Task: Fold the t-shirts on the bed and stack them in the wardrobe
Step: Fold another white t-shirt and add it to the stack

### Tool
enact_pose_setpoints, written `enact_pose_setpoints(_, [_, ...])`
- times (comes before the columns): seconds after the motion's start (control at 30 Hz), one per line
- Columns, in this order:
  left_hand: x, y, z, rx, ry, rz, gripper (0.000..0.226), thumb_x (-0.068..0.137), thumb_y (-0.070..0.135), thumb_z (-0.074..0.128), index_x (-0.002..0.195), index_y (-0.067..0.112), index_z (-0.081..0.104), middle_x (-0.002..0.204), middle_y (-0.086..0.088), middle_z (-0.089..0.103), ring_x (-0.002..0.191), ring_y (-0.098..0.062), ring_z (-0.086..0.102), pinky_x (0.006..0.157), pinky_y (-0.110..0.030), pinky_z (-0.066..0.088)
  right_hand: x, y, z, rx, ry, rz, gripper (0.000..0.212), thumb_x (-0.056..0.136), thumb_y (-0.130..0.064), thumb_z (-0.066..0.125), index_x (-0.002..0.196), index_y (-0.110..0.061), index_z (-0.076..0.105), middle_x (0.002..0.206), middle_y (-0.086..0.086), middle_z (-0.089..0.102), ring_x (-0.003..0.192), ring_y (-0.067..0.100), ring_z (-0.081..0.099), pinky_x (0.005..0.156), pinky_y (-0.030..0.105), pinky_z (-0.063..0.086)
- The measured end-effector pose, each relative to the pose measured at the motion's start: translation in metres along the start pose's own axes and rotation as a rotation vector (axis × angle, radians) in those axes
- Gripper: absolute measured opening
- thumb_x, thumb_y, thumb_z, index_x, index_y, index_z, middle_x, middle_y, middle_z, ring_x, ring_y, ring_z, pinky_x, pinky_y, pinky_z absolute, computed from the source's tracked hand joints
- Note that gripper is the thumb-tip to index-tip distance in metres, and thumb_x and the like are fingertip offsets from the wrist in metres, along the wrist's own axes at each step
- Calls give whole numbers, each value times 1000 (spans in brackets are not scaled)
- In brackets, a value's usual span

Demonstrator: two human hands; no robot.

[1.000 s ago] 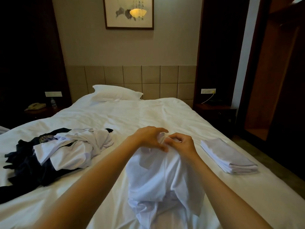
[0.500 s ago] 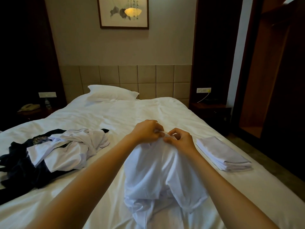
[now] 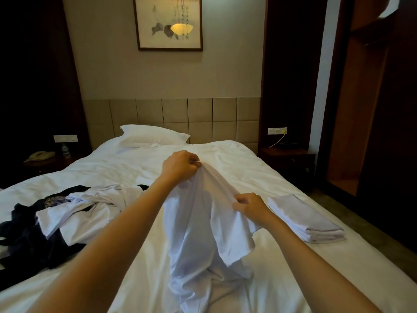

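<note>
**A:** Where could this go wrong?

**Me:** Start at the left. The pile (image 3: 74, 213) of unfolded clothes, white over dark, lies just beside where I'm working, and a wide sweep could drag it about. My left hand (image 3: 180, 166) is curled tight and pinches the top of the shirt (image 3: 203, 222), holding it up above the bed (image 3: 225, 159). If that pinch slips, the whole thing drops in a heap.

**A:** And the other side?

**Me:** My right hand (image 3: 250, 206) sits lower, with thumb and fingers closed on an edge of the cloth. I can't tell whether that edge is a sleeve, a shoulder or the hem. If the two pinches don't match, I think the shirt will spread crooked and fold lopsided. If I lay it too far right, it could knock the stack (image 3: 304, 220) near the bed's edge. The wardrobe (image 3: 352, 109) is beyond that.

**A:** How does the shirt look?

**Me:** It's white, thin and limp. It hangs from both hands in long creases, and one loose corner dangles under my right hand. Its lower part is bunched on the bed in front of me.
</note>
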State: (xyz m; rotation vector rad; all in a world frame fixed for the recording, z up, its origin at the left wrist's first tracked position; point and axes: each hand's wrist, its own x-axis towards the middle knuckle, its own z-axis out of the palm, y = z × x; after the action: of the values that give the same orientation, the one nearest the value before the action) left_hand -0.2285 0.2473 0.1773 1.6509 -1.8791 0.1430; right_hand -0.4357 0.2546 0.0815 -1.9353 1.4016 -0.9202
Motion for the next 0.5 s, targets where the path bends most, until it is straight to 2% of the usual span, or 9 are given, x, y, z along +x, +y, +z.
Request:
enact_pose_setpoints(0.07, [1, -1, -1, 3, 5, -12, 24, 94, 22, 51, 108, 19, 69, 110, -5, 66, 97, -24, 58, 72, -26, 39, 0, 1, 2, 16, 0, 7, 23, 86, -18, 54, 77, 2, 60, 74, 8, 53, 66, 17, 46, 58, 24, 34])
enact_pose_setpoints(0.2, [5, -2, -5, 8, 10, -23, 24, 94, 24, 50, 107, 18, 70, 110, -4, 66, 96, -24, 58, 74, -27, 43, 1, 7, 7, 11, 35, 14, 17, 90, -15, 52, 79, -6, 61, 88, 5, 53, 75, 16, 50, 62, 21, 37])
enact_pose_setpoints(0.27, [6, -3, -6, 13, -1, -32, 24, 94, 24, 50, 107, 18, 70, 110, -4, 66, 97, -24, 58, 75, -28, 45, 1, 9, 8, 15, 72, 27, 17, 93, -18, 50, 84, -7, 59, 85, 4, 52, 74, 17, 49, 64, 25, 37])
enact_pose_setpoints(0.37, [7, -5, -7, 22, -17, -39, 24, 94, 25, 51, 107, 19, 70, 110, -5, 66, 97, -25, 59, 80, -32, 49, 2, 10, 7, -58, 152, -9, 24, 97, -24, 45, 73, -22, 50, 73, -3, 51, 68, 16, 48, 61, 26, 35])
enact_pose_setpoints(0.5, [5, -6, -7, 44, -32, -34, 25, 94, 25, 51, 110, 17, 68, 112, -4, 65, 99, -23, 58, 78, -30, 45, 4, 6, 4, -173, 265, -70, 26, 97, -22, 46, 71, -25, 47, 77, -9, 47, 74, 16, 47, 58, 15, 33])
